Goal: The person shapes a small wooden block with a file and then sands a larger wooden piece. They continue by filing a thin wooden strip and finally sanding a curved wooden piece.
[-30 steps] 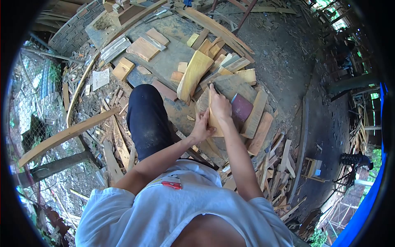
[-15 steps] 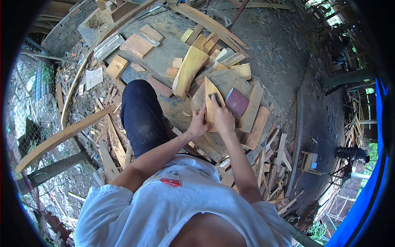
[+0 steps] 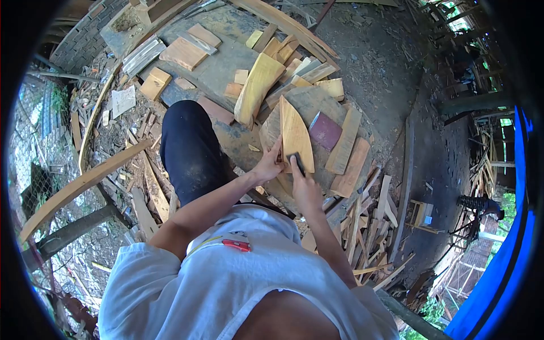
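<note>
A pale, leaf-shaped wooden piece (image 3: pixel 296 133), pointed at its far end, lies on a worn wooden block (image 3: pixel 322 103). My left hand (image 3: pixel 268 166) grips its near left edge, the index finger stretched along the side. In my right hand (image 3: pixel 306 190) is a small dark sanding block (image 3: pixel 297 163), pressed on the near end of the wooden piece. A maroon sheet of sandpaper (image 3: pixel 326 131) lies just right of the piece. Beside it are two flat wooden strips, one lighter (image 3: pixel 344 141) and one browner (image 3: pixel 351 169).
A thick curved yellowish board (image 3: pixel 258 88) and several offcuts lie on the work surface (image 3: pixel 218 71) beyond my hands. My knee (image 3: pixel 190 150) is close on the left. Wood scraps (image 3: pixel 368 226) cover the ground at right. A long curved plank (image 3: pixel 85 187) juts in from the left.
My right hand has drawn the sanding block back along the wooden piece toward me, uncovering its middle. My left hand stays at the left edge, its index finger now reaching further forward.
</note>
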